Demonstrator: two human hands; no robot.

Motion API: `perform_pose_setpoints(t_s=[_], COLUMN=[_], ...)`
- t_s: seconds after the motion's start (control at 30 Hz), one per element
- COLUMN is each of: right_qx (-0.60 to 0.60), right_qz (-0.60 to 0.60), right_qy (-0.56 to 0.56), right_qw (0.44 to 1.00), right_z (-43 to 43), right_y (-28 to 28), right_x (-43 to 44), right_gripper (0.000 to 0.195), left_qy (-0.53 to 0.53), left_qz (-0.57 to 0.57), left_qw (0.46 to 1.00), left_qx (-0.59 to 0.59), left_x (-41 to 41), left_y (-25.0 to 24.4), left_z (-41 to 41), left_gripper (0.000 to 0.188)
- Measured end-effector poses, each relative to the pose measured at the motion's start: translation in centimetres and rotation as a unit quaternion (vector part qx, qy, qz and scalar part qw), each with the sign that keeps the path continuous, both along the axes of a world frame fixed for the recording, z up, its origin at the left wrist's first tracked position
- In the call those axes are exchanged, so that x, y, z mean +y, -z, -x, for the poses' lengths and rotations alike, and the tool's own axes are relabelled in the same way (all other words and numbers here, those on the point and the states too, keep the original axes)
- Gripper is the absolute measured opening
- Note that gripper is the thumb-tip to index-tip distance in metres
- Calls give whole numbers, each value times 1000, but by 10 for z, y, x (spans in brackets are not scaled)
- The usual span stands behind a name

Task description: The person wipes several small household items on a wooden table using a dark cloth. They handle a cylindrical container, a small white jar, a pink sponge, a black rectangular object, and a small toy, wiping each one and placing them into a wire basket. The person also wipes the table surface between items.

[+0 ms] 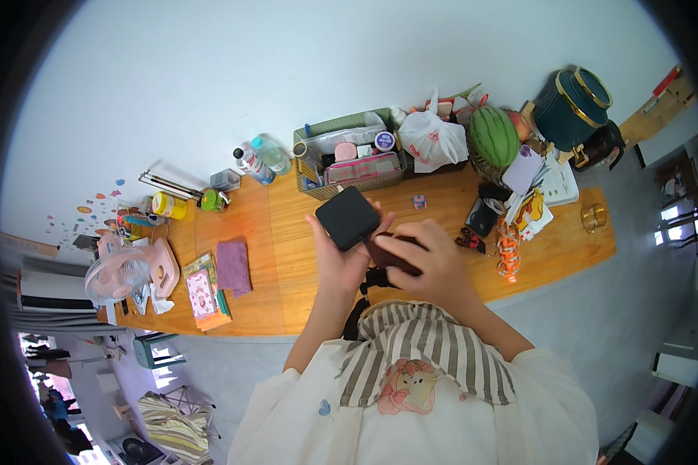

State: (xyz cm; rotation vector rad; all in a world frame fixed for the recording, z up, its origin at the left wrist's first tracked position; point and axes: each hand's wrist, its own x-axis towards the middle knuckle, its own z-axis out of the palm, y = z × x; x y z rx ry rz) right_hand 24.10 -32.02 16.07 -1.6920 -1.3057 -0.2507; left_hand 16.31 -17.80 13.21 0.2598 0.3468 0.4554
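Observation:
A flat black square object with rounded corners (347, 218) rests in my left hand (342, 256), which has its palm up and its fingers curled around it. My right hand (433, 261) grips a dark brown, smooth object (394, 253), perhaps a case or wallet, just right of and below the black square. The two objects meet or overlap near my left thumb; whether they are joined I cannot tell. Both hands are above the wooden table (296, 256), close to its front edge. Black straps (378, 279) lie partly hidden below my hands.
Behind my hands stands a green basket (349, 189) of containers. To the right are a watermelon (493, 136), a white plastic bag (433, 141), an orange cord bundle (509, 250) and a glass cup (593, 218). Leftward lie a purple cloth (233, 266), notebooks (202, 293) and a pink fan (118, 274).

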Motion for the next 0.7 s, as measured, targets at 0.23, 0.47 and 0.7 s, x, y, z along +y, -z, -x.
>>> perform_pose_setpoints(t_s=[0.23,0.47,0.7], right_qx=[-47,81,-14], right_qz=[-25,-74,-83], right_qy=[39,152,-60], right_qw=[998,982,995], right_z=[13,-30,-7], right_y=[14,20,-7], right_x=[14,9,9], right_gripper=[37,33,37], left_qy=[-12,-6,31], left_qz=[-27,-3,18], left_qw=[999,995,995], left_qx=[-15,-104,-92], left_x=[-19,-19,-23], left_y=[-13,-23,-21], left_z=[1,9,7], left_gripper=[59,53,56])
